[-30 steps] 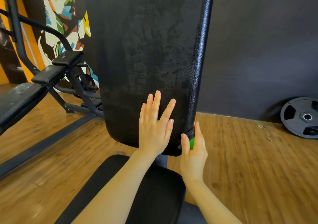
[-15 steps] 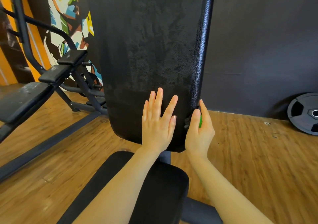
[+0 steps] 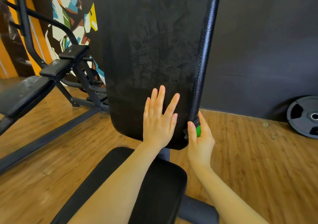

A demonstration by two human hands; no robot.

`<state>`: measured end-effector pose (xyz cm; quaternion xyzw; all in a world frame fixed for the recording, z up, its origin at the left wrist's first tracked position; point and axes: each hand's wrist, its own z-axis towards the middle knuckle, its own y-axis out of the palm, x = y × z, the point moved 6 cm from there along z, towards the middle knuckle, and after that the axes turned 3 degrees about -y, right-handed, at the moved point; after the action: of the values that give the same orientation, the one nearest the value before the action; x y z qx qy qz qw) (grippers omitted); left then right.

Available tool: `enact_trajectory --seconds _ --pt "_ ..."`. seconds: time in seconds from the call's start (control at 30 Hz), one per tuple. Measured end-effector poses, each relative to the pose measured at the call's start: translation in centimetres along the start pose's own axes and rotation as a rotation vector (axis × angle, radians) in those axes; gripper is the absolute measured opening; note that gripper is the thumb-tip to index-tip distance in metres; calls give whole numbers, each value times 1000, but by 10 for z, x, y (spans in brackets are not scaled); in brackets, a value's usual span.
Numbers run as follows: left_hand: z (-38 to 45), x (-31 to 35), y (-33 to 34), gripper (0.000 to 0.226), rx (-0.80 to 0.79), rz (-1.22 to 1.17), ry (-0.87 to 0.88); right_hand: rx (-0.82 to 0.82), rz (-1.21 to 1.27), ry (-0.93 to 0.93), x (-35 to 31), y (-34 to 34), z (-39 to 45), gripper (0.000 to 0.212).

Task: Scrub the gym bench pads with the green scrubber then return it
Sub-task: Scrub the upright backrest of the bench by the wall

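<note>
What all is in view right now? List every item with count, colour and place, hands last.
back pad: one, black, upright, centre of the view
seat pad: one, black, below the back pad, under the forearms
green scrubber: one, green with a dark part, against the back pad's right edge, low down
second bench: one, black pads on a dark frame, left
weight plate: one, black, leaning on the wall at far right
floor: wood-look brown
wall: dark grey behind; a multicolour mural with orange at left
left hand: flat on the back pad, fingers straight and spread
right hand: grips the green scrubber at the pad's edge
</note>
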<state>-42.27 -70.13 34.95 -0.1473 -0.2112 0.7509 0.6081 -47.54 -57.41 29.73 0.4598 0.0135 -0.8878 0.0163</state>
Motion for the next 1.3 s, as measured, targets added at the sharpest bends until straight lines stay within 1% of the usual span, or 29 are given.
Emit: enact_trajectory --seconds 0.13,0.27,0.33,0.4,0.47,0.53,0.6,0.7,0.8,0.9,1.0,1.13,1.23,1.3 --pt "0 1 -5 58 -74 -22 -14 -49 11 39 -8 -8 2 61" --pt "0 3 -23 62 -222 -42 -37 -120 -128 124 -28 -22 7 66" --pt "2 4 -34 70 -315 -39 -49 -184 -207 175 -42 -29 12 67" --pt "8 5 -48 80 -430 -35 -68 -232 -280 204 -63 -37 22 67" --pt "15 7 -65 85 -588 -38 -72 -272 -335 238 -90 -46 34 66" --pt "28 9 -84 83 -771 -36 -54 -315 -389 260 -121 -52 49 66" --pt "43 13 -105 73 -877 -16 -48 -368 -446 249 -152 -56 58 64" --pt "93 23 -149 59 -914 -54 -69 -463 -523 241 -208 -60 76 59" --pt "148 26 -195 52 -914 -84 -67 -538 -572 245 -263 -61 92 56" --pt "199 21 -242 49 -884 -87 -65 -645 -618 174 -318 -54 108 53" --pt "234 18 -281 46 -915 -61 -45 -760 -686 83 -367 -48 120 54" --pt "254 15 -327 45 -923 -8 -60 -906 -796 -105 -414 -42 124 54" --pt "247 16 -359 47 -931 87 -81 -1001 -795 -163 -434 -45 118 54" --pt "233 18 -378 48 -990 135 -113 -1046 -784 -194 -444 -51 113 55"
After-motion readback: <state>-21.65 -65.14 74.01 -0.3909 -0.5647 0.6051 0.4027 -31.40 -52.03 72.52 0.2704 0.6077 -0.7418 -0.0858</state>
